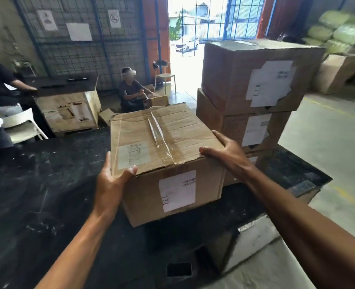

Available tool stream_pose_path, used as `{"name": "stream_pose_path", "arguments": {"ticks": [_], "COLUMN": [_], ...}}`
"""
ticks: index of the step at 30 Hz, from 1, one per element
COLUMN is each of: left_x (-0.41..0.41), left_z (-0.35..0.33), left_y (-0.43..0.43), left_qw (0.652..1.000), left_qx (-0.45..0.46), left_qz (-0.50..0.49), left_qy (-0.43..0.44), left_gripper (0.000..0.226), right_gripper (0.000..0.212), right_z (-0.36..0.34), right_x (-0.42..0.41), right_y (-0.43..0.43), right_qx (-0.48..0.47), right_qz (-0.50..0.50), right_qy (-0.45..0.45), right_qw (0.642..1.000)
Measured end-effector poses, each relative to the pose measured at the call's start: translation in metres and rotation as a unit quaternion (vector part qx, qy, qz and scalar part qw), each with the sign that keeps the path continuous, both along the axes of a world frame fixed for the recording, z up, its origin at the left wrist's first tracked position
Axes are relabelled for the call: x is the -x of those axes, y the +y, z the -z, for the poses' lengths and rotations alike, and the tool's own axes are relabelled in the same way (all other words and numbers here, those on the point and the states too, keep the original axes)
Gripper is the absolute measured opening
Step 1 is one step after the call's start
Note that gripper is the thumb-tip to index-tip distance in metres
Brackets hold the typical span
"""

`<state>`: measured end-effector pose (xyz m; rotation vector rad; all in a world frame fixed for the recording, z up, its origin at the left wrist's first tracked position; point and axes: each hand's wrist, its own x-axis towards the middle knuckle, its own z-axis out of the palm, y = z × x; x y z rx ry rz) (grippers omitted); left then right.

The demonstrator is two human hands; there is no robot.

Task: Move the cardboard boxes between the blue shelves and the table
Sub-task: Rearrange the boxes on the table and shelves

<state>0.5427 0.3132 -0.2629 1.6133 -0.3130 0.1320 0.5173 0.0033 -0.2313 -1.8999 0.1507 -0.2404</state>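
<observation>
Cardboard box point(168, 172), taped seam point(159, 132) pointing away, left hand point(110, 182), right hand point(228, 153) holding corners

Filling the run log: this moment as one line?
left hand: grips cardboard box near-left corner | right hand: grips its right edge | place: black table | neighbour: stacked boxes on right

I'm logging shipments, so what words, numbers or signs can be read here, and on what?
No text reads clearly enough to quote.
Front label on the held box: print blurred.
Top label on the same box: faded, unreadable.
Label on the top stacked box: blurred.
Label on the middle stacked box: blurred.
Wall signs: too small to read.
</observation>
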Motion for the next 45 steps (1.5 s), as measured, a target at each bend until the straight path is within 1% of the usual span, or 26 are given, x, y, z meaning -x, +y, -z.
{"name": "stream_pose_path", "arguments": {"ticks": [1, 2, 4, 7, 8, 11, 14, 15, 18, 19, 20, 21, 23, 24, 25, 27, 30, 32, 35, 36, 38, 39, 40, 41, 43, 45], "left_x": [0.015, 0.03, 0.057, 0.094, 0.105, 0.13, 0.147, 0.153, 0.168, 0.17, 0.173, 0.173, 0.179, 0.183, 0.184, 0.191, 0.201, 0.207, 0.216, 0.221, 0.231, 0.236, 0.244, 0.251, 0.27, 0.295], "left_z": [-0.002, -0.005, -0.012, -0.018, -0.019, -0.018, -0.016, -0.016, -0.02, -0.021, -0.024, -0.024, -0.029, -0.033, -0.035, -0.043, -0.057, -0.065, -0.076, -0.08, -0.086, -0.089, -0.093, -0.097, -0.104, -0.111], "left_y": [0.002, 0.003, 0.001, -0.004, -0.006, -0.015, -0.032, -0.041, -0.074, -0.087, -0.101, -0.116, -0.148, -0.165, -0.184, -0.226, -0.291, -0.333, -0.395, -0.414, -0.452, -0.47, -0.485, -0.5, -0.526, -0.546], "left_qw": [1.0, 1.0, 1.0, 0.999, 0.998, 0.995, 0.992, 0.99, 0.983, 0.981, 0.978, 0.975, 0.967, 0.963, 0.959, 0.946, 0.924, 0.907, 0.876, 0.865, 0.841, 0.83, 0.819, 0.805, 0.766, 0.717], "left_qx": [0.004, 0.006, 0.0, 0.01, 0.017, 0.028, 0.025, 0.023, 0.004, -0.004, -0.012, -0.016, -0.03, -0.032, -0.029, -0.029, -0.02, -0.015, -0.006, -0.002, 0.007, 0.012, 0.018, 0.023, 0.028, 0.03], "left_qz": [0.003, 0.007, 0.019, 0.043, 0.051, 0.088, 0.121, 0.137, 0.18, 0.192, 0.205, 0.22, 0.251, 0.267, 0.282, 0.323, 0.381, 0.421, 0.482, 0.502, 0.541, 0.558, 0.574, 0.593, 0.642, 0.697], "left_qy": [0.005, 0.006, 0.012, 0.02, 0.021, 0.024, 0.035, 0.035, 0.026, 0.03, 0.031, 0.025, 0.023, 0.023, 0.019, 0.004, -0.012, -0.012, 0.004, 0.008, 0.006, 0.002, -0.007, -0.013, -0.007, -0.002], "left_gripper": [0.078, 0.069, 0.042, 0.039, 0.042, 0.068, 0.065, 0.067, 0.085, 0.085, 0.083, 0.086, 0.106, 0.107, 0.098, 0.072, 0.08, 0.079, 0.095, 0.091, 0.071, 0.068, 0.069, 0.078, 0.104, 0.112], "right_gripper": [0.095, 0.093, 0.09, 0.095, 0.098, 0.104, 0.105, 0.105, 0.108, 0.108, 0.105, 0.097, 0.082, 0.084, 0.092, 0.104, 0.113, 0.108, 0.102, 0.097, 0.086, 0.082, 0.081, 0.085, 0.091, 0.073], "right_z": [0.002, 0.002, 0.0, -0.004, -0.005, -0.004, -0.001, 0.001, 0.003, 0.002, -0.002, -0.006, -0.014, -0.017, -0.018, -0.021, -0.027, -0.032, -0.041, -0.045, -0.054, -0.057, -0.062, -0.065, -0.073, -0.083], "right_x": [0.015, 0.031, 0.061, 0.11, 0.127, 0.178, 0.226, 0.241, 0.287, 0.302, 0.318, 0.333, 0.361, 0.373, 0.386, 0.41, 0.443, 0.463, 0.49, 0.497, 0.512, 0.52, 0.527, 0.535, 0.553, 0.573], "right_y": [0.003, 0.006, 0.009, 0.006, 0.004, -0.003, -0.012, -0.018, -0.039, -0.047, -0.052, -0.059, -0.074, -0.083, -0.093, -0.109, -0.13, -0.145, -0.167, -0.172, -0.179, -0.181, -0.181, -0.18, -0.174, -0.159], "right_qx": [-0.002, -0.001, 0.008, 0.017, 0.017, 0.014, 0.019, 0.024, 0.033, 0.031, 0.035, 0.039, 0.047, 0.048, 0.047, 0.048, 0.056, 0.065, 0.088, 0.089, 0.081, 0.084, 0.092, 0.098, 0.104, 0.11], "right_qz": [0.005, 0.013, 0.033, 0.052, 0.061, 0.098, 0.146, 0.166, 0.221, 0.241, 0.262, 0.281, 0.326, 0.35, 0.376, 0.422, 0.487, 0.535, 0.599, 0.614, 0.647, 0.671, 0.694, 0.716, 0.749, 0.772], "right_qy": [-0.005, -0.007, -0.012, -0.021, -0.021, -0.027, -0.027, -0.025, -0.029, -0.031, -0.033, -0.039, -0.047, -0.05, -0.053, -0.055, -0.064, -0.061, -0.062, -0.071, -0.089, -0.09, -0.092, -0.09, -0.09, -0.094], "right_qw": [1.0, 1.0, 0.999, 0.998, 0.998, 0.995, 0.989, 0.986, 0.974, 0.969, 0.964, 0.958, 0.943, 0.934, 0.924, 0.903, 0.869, 0.84, 0.793, 0.781, 0.753, 0.732, 0.708, 0.686, 0.648, 0.619]}}
